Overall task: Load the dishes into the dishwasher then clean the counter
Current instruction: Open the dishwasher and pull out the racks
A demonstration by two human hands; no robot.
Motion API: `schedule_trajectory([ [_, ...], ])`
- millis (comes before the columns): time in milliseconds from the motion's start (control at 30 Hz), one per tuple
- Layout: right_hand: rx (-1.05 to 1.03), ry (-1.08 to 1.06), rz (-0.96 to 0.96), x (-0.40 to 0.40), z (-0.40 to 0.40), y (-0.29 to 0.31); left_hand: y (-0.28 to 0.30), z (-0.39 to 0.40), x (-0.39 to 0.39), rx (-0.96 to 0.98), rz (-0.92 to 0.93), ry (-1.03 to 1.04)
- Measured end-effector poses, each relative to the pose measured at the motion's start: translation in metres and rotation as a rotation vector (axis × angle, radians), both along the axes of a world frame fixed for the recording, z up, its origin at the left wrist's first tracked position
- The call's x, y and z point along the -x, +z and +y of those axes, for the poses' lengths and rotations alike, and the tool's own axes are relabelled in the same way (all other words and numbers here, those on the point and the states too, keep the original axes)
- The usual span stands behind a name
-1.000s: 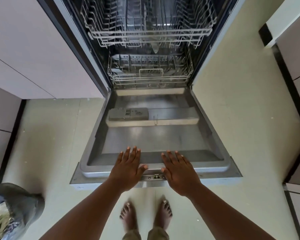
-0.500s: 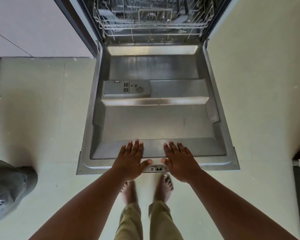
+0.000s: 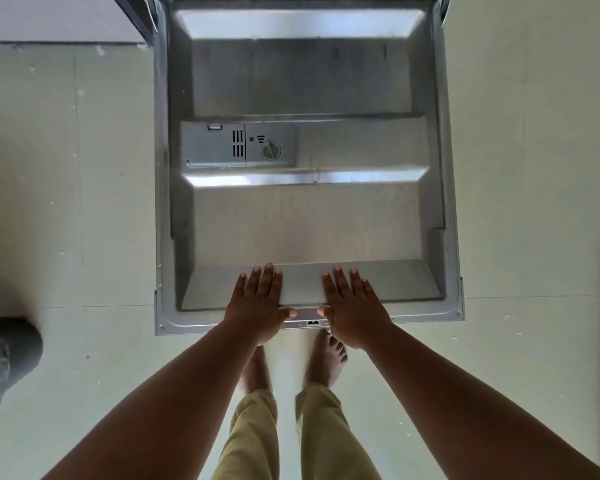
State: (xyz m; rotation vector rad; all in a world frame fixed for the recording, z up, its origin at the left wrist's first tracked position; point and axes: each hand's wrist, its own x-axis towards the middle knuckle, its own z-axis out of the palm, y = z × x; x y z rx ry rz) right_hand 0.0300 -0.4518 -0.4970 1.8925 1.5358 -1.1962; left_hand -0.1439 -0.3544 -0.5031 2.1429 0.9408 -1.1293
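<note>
Head view looks straight down; far to the left of both hands a dark grey bag (image 3: 4,362) sits on the pale floor (image 3: 66,202); the left hand (image 3: 257,303) lies flat, grip spread with straight fingers, on the near edge of the lowered dishwasher door (image 3: 309,233); just beside it, thumbs nearly meeting over the door latch (image 3: 313,322), the right hand (image 3: 352,306) lies the same way, fingers straight and spread; ahead of the left hand's fingertips sits the detergent dispenser (image 3: 238,145); below both hands, bare feet and khaki trousers (image 3: 253,438) stand on the floor.
</note>
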Motion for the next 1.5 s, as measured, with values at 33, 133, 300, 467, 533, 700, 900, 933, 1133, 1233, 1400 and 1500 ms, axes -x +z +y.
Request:
schedule_trajectory([
  [33, 0.029, -0.002, 0.005, 0.0, 0.002, -0.006, -0.004, 0.002, -0.001, 0.012, 0.017, -0.014],
  [133, 0.116, 0.004, 0.026, -0.004, 0.011, -0.022, -0.02, 0.013, -0.005, 0.072, 0.064, -0.055],
  [300, 0.262, 0.036, 0.068, -0.013, 0.031, -0.043, -0.043, 0.033, -0.011, 0.192, 0.118, -0.052],
  [467, 0.332, 0.042, 0.084, -0.014, 0.039, -0.051, -0.058, 0.036, -0.005, 0.215, 0.109, -0.069],
  [533, 0.322, 0.063, 0.074, -0.014, 0.035, -0.052, -0.06, 0.031, 0.0, 0.215, 0.091, -0.055],
  [700, 0.35, 0.057, 0.076, -0.015, 0.039, -0.052, -0.058, 0.03, -0.001, 0.196, 0.084, -0.045],
  [900, 0.359, 0.026, 0.053, -0.013, 0.045, -0.047, -0.044, 0.041, 0.0, 0.194, -0.006, -0.028],
  [933, 0.357, 0.01, 0.045, -0.012, 0.045, -0.046, -0.041, 0.042, 0.003, 0.182, -0.025, -0.028],
  [1133, 0.303, -0.095, -0.004, -0.006, 0.045, -0.03, -0.02, 0.038, 0.012, 0.058, -0.145, 0.029],
  [1233, 0.196, -0.114, -0.016, -0.001, 0.05, -0.017, -0.006, 0.04, 0.006, -0.01, -0.198, 0.028],
  [1400, 0.028, -0.146, -0.037, 0.008, 0.068, 0.013, 0.024, 0.054, -0.005, -0.142, -0.298, 0.016],
  [1500, -0.052, -0.164, -0.036, 0.014, 0.082, 0.037, 0.049, 0.066, -0.005, -0.202, -0.333, 0.021],
])
